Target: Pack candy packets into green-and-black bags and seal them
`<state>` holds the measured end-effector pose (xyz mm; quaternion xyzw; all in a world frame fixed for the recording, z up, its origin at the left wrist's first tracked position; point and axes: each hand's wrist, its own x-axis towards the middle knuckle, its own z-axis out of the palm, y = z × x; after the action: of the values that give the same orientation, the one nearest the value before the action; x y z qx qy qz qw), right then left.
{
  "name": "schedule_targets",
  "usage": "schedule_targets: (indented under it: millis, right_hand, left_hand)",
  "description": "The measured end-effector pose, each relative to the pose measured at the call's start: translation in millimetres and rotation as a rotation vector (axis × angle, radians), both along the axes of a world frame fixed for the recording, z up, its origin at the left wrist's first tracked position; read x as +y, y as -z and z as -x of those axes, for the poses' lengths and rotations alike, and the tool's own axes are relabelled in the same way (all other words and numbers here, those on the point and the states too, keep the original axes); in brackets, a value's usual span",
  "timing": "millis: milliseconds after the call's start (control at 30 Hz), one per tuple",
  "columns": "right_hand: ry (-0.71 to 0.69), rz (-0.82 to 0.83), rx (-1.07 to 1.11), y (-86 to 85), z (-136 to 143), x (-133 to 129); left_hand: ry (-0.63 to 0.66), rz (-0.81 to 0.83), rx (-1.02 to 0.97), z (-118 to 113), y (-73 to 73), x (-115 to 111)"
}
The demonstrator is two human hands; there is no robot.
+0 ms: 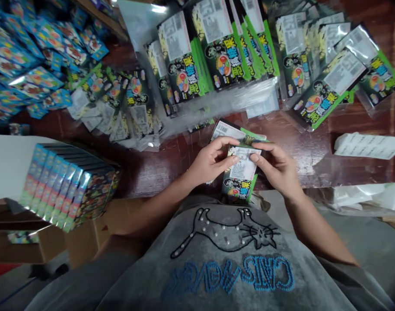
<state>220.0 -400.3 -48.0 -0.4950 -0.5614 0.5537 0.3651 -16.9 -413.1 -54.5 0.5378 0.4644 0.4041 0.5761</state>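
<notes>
In the head view, a black-and-green candy packet [238,190] with a white printed label is held in front of my body at the table's front edge. My left hand [209,163] pinches its upper left side, thumb on the label. My right hand [279,167] grips the upper right side, also with the thumb on the front. Another candy packet with a white label [226,129] lies on the table just behind it, partly covered by my hands. The fingertips behind the held packet are hidden.
Packets in clear sleeves [221,60] are stacked behind my hands, with more packets [330,86] to the right. Blue small packs [38,47] are heaped at far left. A row of colourful boxes [59,185] stands left. A white sticker sheet [369,145] lies right on the table [314,166].
</notes>
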Motion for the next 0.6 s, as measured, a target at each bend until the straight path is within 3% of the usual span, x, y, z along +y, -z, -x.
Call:
schedule_targets:
  millis: [100,267,467,600]
  right_hand:
    - [-0.032,0.042,-0.025,3.2,-1,-7]
    - [0.018,0.04,0.077,8.2,-8,-9]
    - [0.055,-0.101,0.019,8.0,-9,-10]
    - [0.052,-0.097,0.011,-0.7,-17,-8]
  left_hand:
    - [0.072,0.002,0.043,0,-3.7,5]
    - [-0.009,-0.164,0.163,-1,-9.6,12]
    - [-0.122,-0.019,0.037,-10,-7.6,10]
    - [-0.063,0.034,0.095,-14,-15.6,14]
